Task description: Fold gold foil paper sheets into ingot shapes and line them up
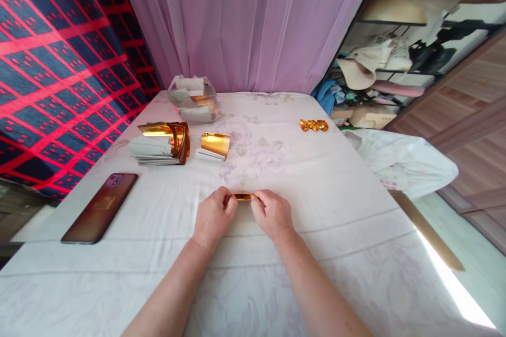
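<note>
A lilac curtain (253,21) hangs behind the white-clothed table (356,253), cluttered shelves (395,63) beside it.

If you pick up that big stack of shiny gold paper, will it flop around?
Probably. The gold paper stack looks like thin sheets, and its top ones already curl over, so it would likely bend and fan apart. It seems light for its size. The glossy faces may slide on each other, so loose sheets could slip out.

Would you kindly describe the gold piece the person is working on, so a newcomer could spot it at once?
Start at the white floral sheet covering the surface, then find the two bare hands near its middle. Pinched between the left hand and right hand is a small folded gold foil strip. Unlike the gold paper stacks behind or the three finished gold pieces far right, it is held.
</note>
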A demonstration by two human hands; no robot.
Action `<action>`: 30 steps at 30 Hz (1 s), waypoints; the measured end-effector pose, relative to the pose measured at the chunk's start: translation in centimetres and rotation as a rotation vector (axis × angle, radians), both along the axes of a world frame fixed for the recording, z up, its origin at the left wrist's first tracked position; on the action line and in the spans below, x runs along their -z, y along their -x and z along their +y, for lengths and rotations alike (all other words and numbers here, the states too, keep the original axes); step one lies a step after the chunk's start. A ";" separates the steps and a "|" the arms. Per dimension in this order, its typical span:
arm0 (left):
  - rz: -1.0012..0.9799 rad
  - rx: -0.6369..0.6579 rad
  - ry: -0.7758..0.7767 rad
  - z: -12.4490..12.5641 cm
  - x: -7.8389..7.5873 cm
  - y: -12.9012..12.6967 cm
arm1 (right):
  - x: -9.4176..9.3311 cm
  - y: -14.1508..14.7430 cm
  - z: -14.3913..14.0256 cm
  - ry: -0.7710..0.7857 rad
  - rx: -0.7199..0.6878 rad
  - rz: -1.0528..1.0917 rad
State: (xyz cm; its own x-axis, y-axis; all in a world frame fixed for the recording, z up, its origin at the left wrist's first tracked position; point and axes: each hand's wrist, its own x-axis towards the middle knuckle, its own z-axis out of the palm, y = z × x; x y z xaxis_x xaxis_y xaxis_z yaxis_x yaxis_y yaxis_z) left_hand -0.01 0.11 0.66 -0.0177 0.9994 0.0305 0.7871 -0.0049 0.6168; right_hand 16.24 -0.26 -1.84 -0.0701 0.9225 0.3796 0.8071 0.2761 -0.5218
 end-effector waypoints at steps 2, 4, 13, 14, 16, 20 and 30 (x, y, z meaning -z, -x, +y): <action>0.024 0.020 -0.005 0.0 0.0 0.0 | 0.0 0.0 0.0 -0.005 -0.010 -0.002; 0.066 0.045 -0.013 0.0 -0.1 -0.1 | 0.0 0.0 0.0 -0.006 -0.016 -0.008; 0.219 0.114 -0.015 -0.3 -0.2 0.0 | 0.0 -0.1 0.0 -0.013 -0.026 -0.034; 0.224 0.118 -0.012 -0.3 -0.2 0.0 | 0.0 -0.1 0.0 -0.013 -0.027 -0.036; 0.238 0.123 -0.004 -0.3 -0.2 -0.1 | 0.0 -0.1 0.0 -0.013 -0.026 -0.040; 0.263 0.130 0.014 -0.4 -0.3 -0.1 | 0.0 -0.1 0.0 -0.011 -0.022 -0.046; 0.265 0.121 0.042 -0.4 -0.4 -0.1 | 0.0 -0.1 0.1 0.010 -0.007 -0.098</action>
